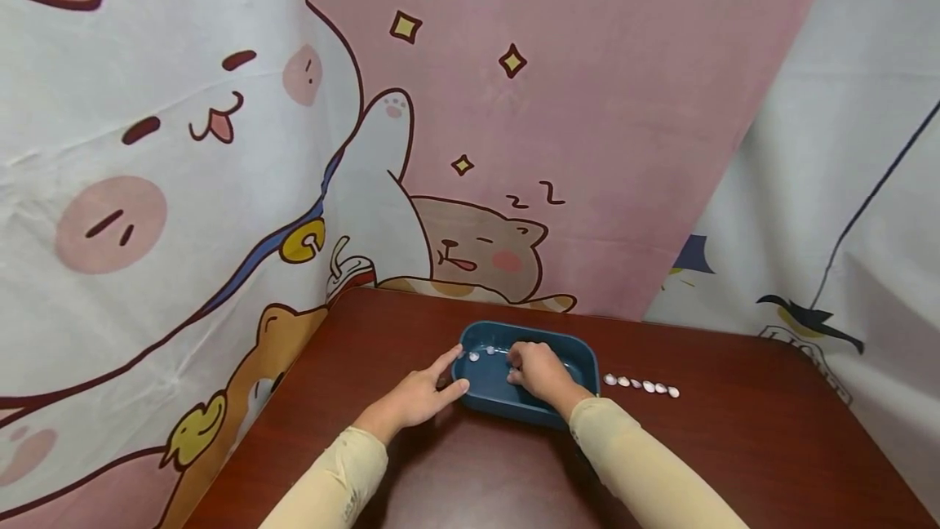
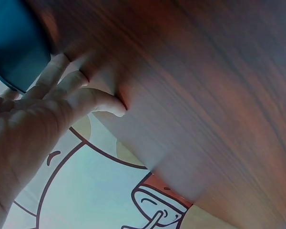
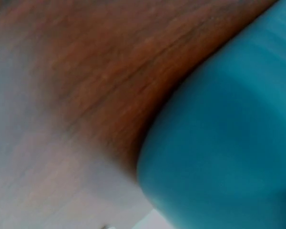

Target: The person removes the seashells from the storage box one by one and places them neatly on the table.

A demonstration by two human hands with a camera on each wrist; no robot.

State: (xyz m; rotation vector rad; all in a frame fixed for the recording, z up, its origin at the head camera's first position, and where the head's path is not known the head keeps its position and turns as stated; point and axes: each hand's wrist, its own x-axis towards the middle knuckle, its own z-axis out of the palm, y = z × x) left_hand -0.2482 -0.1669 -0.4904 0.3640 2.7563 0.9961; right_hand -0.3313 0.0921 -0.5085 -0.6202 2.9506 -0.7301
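Observation:
A blue-green rectangular plastic basin (image 1: 481, 398) stands on the table. Inside, at its left end, lie two small pale shells, one shell (image 1: 473, 357) a little nearer than the other shell (image 1: 489, 350). My left hand (image 1: 417, 395) is at the basin's left end, fingers spread, fingertips right at the rim; the left wrist view shows its fingers stretched beside the basin wall (image 2: 19, 43). My right hand (image 1: 539, 370) reaches down into the basin with bent fingers and thumb. I cannot tell whether it holds a shell. In the right wrist view only the basin's outer wall (image 3: 229, 143) shows large.
Right of the basin, several small whitish shells (image 1: 649, 387) lie in a row on the brown wooden table (image 1: 734, 431). A cloth printed with cartoon animals (image 1: 477, 251) hangs along the table's back and left edges.

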